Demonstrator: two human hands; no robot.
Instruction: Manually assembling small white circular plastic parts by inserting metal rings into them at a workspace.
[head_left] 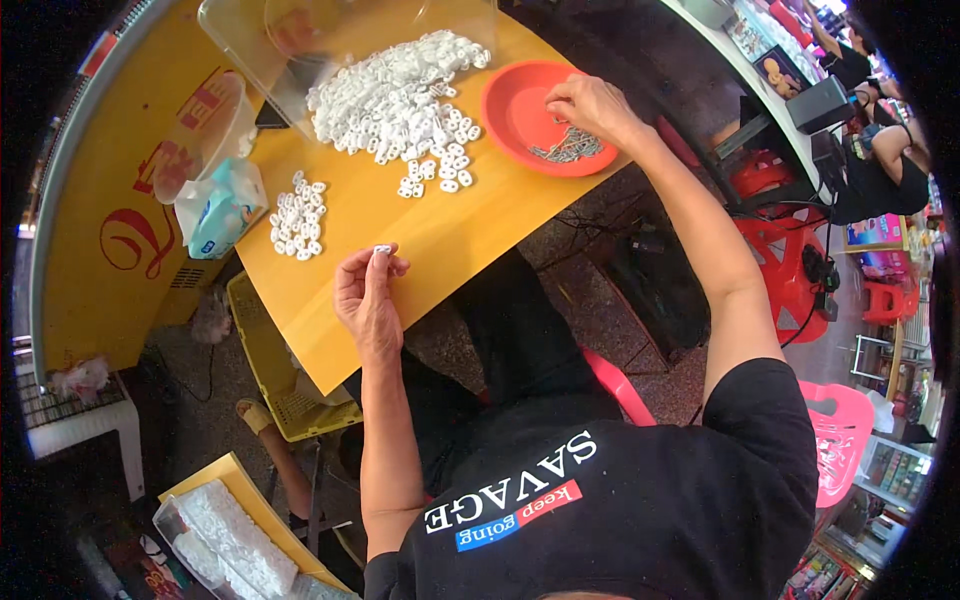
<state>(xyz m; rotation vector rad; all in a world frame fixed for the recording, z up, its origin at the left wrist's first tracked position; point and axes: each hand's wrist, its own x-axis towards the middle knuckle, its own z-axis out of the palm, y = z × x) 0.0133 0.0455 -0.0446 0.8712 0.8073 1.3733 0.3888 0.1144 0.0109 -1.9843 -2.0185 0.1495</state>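
My left hand (367,292) pinches one small white plastic piece (382,250) between thumb and fingertips, just above the near edge of the yellow table (400,225). My right hand (592,105) reaches into the red bowl (510,110), its fingers closed over several small metal pins (567,148) lying in it. A big heap of white plastic pieces (395,95) lies between the bowl and a clear plastic tub. A smaller group of white pieces (298,218) sits to the left of my left hand.
A clear plastic tub (300,40) stands at the back of the table. A tissue pack (218,208) lies at the left. A yellow crate (275,370) sits under the table. Red plastic chairs (790,260) stand to the right, where other people sit.
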